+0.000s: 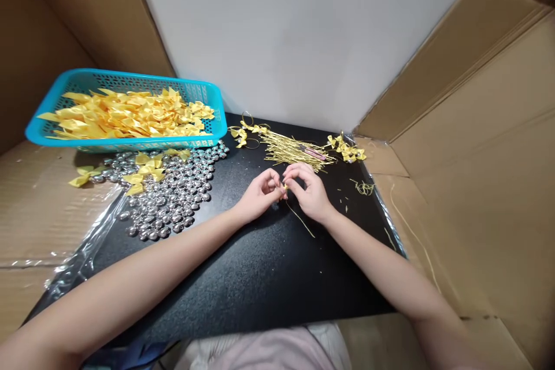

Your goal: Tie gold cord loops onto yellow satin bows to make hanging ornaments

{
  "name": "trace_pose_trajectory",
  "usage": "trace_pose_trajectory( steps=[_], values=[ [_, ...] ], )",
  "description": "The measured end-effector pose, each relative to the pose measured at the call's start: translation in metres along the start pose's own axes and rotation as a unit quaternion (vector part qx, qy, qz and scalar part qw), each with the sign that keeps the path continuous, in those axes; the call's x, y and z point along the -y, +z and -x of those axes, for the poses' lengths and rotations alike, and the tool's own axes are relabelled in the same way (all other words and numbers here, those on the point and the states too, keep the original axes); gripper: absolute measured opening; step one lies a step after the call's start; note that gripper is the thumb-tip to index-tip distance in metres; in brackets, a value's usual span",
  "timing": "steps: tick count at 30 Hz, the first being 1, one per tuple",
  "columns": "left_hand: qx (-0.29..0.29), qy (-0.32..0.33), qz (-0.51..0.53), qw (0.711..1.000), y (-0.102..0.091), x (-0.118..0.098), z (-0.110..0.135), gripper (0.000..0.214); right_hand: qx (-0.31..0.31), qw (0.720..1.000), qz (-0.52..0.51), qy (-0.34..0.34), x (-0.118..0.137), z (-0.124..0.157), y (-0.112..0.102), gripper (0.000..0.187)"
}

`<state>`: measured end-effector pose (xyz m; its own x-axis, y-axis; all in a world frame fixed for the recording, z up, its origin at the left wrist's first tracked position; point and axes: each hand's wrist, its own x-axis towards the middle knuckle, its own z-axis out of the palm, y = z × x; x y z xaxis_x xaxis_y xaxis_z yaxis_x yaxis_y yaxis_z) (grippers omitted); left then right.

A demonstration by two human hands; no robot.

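My left hand [259,192] and my right hand [307,189] meet over the middle of the black mat [243,277], fingertips pinched together. Between them they hold a thin gold cord [300,218] that trails toward me, with a tiny yellow piece at the pinch. A bundle of gold cords [291,150] lies just beyond my hands. Small yellow bows [347,150] sit at the mat's far right. A heap of silver beads [173,191] spreads out to the left of my left hand.
A turquoise basket [56,105] full of yellow ribbon bows stands at the far left. Loose yellow bows [145,170] lie on the beads. Cardboard walls [477,144] enclose the right and left sides. A white wall is behind. Cord scraps [364,187] lie to the right.
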<state>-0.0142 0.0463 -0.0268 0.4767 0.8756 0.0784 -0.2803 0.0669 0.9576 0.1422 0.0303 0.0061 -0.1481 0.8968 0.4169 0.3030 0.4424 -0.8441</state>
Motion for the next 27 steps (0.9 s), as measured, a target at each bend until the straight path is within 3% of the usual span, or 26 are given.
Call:
trace_pose_trajectory(
  steps=[6,10,18,27],
  values=[
    [0.009,-0.015,-0.010,1.000,-0.001,-0.001,-0.002,0.025,-0.034,0.992,-0.118,0.030,0.018,-0.030,-0.010,0.027],
    [0.013,-0.019,-0.021,1.000,-0.001,-0.002,-0.002,0.020,-0.037,0.974,-0.200,0.099,0.033,-0.042,-0.021,0.030],
    [0.021,-0.013,-0.036,0.999,-0.003,0.002,-0.005,0.020,-0.018,0.961,-0.220,0.169,0.055,-0.032,-0.030,0.023],
    [0.072,-0.007,-0.085,0.994,-0.004,0.002,-0.006,0.021,-0.070,0.940,-0.298,0.153,0.101,-0.031,-0.046,0.010]
  ],
)
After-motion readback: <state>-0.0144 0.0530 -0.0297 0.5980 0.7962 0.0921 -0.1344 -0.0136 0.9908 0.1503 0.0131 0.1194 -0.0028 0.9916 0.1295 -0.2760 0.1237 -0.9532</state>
